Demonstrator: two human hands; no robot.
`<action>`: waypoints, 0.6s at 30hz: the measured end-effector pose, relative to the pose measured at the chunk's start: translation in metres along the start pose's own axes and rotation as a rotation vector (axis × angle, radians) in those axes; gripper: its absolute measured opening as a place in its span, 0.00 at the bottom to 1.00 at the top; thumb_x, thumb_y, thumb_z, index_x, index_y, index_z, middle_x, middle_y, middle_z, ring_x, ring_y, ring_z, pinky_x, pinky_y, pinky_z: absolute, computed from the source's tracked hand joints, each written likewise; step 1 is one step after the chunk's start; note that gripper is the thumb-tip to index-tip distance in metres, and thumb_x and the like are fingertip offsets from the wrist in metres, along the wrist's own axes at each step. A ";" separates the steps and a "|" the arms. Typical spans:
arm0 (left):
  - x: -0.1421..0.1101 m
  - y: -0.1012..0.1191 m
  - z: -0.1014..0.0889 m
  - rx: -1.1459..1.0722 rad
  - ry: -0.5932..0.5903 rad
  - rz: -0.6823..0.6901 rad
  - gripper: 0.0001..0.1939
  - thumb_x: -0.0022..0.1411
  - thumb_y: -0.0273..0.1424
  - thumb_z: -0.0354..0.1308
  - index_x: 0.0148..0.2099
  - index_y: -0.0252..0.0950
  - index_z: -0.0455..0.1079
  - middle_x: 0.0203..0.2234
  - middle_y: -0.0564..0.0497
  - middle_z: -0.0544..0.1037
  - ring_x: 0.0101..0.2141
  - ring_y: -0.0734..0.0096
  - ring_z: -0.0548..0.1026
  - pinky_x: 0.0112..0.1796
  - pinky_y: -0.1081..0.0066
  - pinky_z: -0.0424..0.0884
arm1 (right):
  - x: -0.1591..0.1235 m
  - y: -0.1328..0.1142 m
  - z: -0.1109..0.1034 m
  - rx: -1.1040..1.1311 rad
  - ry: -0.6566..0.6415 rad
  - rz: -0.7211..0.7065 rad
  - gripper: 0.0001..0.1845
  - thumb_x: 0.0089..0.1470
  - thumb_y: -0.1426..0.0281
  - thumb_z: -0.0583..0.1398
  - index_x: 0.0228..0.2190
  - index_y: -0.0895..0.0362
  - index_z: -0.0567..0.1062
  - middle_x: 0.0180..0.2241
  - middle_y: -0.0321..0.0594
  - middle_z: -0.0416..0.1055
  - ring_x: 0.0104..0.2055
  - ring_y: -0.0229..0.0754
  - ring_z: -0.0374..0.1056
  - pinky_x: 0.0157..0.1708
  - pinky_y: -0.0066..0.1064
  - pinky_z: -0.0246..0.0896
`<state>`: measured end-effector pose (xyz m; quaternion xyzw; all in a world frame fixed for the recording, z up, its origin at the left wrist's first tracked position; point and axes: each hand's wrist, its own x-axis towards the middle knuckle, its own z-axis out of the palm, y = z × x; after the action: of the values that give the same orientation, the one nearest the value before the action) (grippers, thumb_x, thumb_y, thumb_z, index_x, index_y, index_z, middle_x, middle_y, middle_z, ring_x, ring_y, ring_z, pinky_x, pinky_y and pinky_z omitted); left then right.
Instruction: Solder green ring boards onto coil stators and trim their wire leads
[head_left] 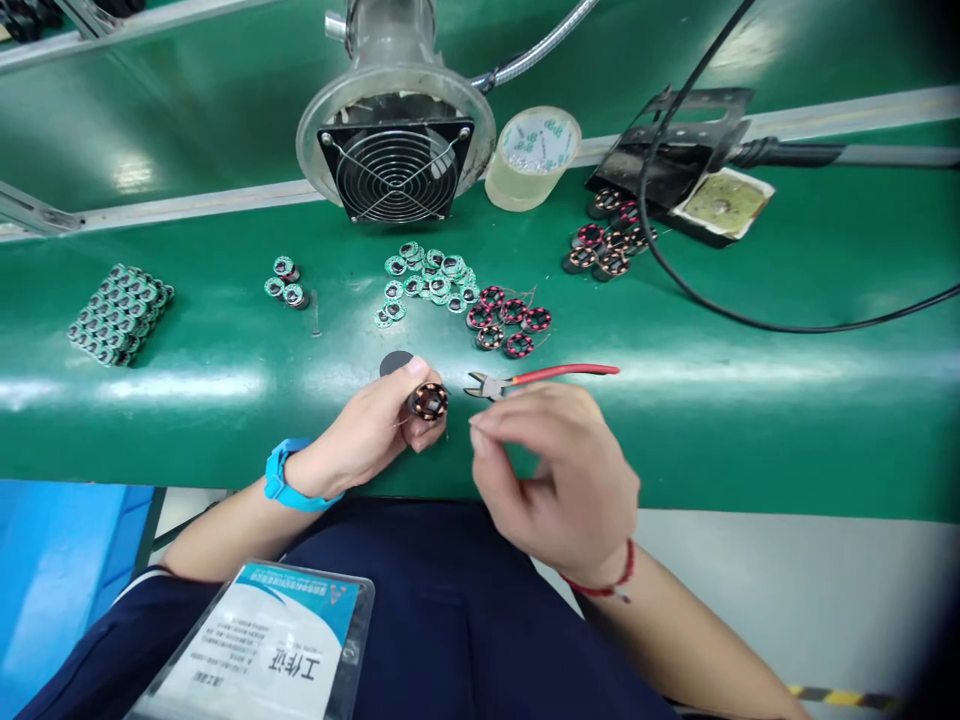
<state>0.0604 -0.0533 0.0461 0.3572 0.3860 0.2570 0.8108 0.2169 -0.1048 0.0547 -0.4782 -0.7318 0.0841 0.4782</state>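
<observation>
One wound coil (430, 402) in work, well short of finished by the look of it: no green disc on the end facing the camera, loose wire ends sticking out. Further along, apparently: three green-topped coils (285, 283) and a packed block of green-topped pieces (120, 315) at far left. Left over: loose green discs (437, 287), plus bare coils in a near cluster (513, 312) and a far cluster (611, 240). Held coil is round, dark-bodied, copper windings ringing the middle, end tipped toward camera. Sits over the bench's (735, 430) front part, clasped between the left hand's (371, 415) thumb and fingers. Right hand (559, 475) is apart from it, thumb and index tips pinched together; can't tell if a fine wire is between. Red-handled cutters (544, 377) lie unheld just beyond.
</observation>
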 end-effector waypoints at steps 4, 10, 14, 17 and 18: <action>-0.002 -0.002 -0.002 0.054 0.043 0.041 0.29 0.64 0.55 0.50 0.26 0.34 0.62 0.18 0.57 0.60 0.19 0.80 0.59 0.23 0.75 0.57 | 0.004 -0.002 0.003 0.075 -0.073 0.179 0.05 0.55 0.76 0.59 0.31 0.54 0.70 0.26 0.32 0.74 0.29 0.36 0.71 0.32 0.31 0.65; -0.004 -0.002 -0.005 0.209 0.049 0.112 0.29 0.65 0.55 0.46 0.28 0.35 0.65 0.20 0.54 0.66 0.22 0.77 0.63 0.26 0.73 0.60 | 0.004 -0.008 0.003 0.133 -0.152 0.237 0.04 0.58 0.74 0.58 0.32 0.55 0.73 0.27 0.34 0.75 0.30 0.36 0.71 0.34 0.31 0.64; -0.004 -0.003 -0.009 0.283 0.053 0.186 0.27 0.67 0.53 0.46 0.30 0.35 0.67 0.22 0.54 0.67 0.24 0.76 0.64 0.28 0.72 0.60 | 0.005 -0.006 0.001 0.179 -0.162 0.253 0.04 0.58 0.74 0.58 0.32 0.56 0.72 0.26 0.33 0.74 0.29 0.35 0.70 0.35 0.30 0.64; -0.004 -0.003 -0.010 0.339 0.044 0.252 0.25 0.68 0.51 0.46 0.31 0.35 0.67 0.22 0.54 0.66 0.25 0.76 0.63 0.29 0.72 0.60 | 0.005 -0.005 0.001 0.173 -0.184 0.259 0.03 0.58 0.74 0.58 0.32 0.56 0.72 0.26 0.33 0.73 0.29 0.35 0.70 0.35 0.29 0.63; -0.004 -0.003 -0.011 0.348 0.039 0.265 0.25 0.68 0.50 0.46 0.31 0.35 0.67 0.22 0.54 0.65 0.25 0.76 0.63 0.29 0.72 0.60 | 0.006 -0.005 0.001 0.163 -0.193 0.257 0.03 0.58 0.74 0.58 0.31 0.56 0.72 0.26 0.33 0.74 0.29 0.35 0.70 0.35 0.29 0.63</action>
<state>0.0498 -0.0541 0.0410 0.5343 0.3901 0.2976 0.6883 0.2127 -0.1029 0.0607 -0.5171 -0.6978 0.2491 0.4285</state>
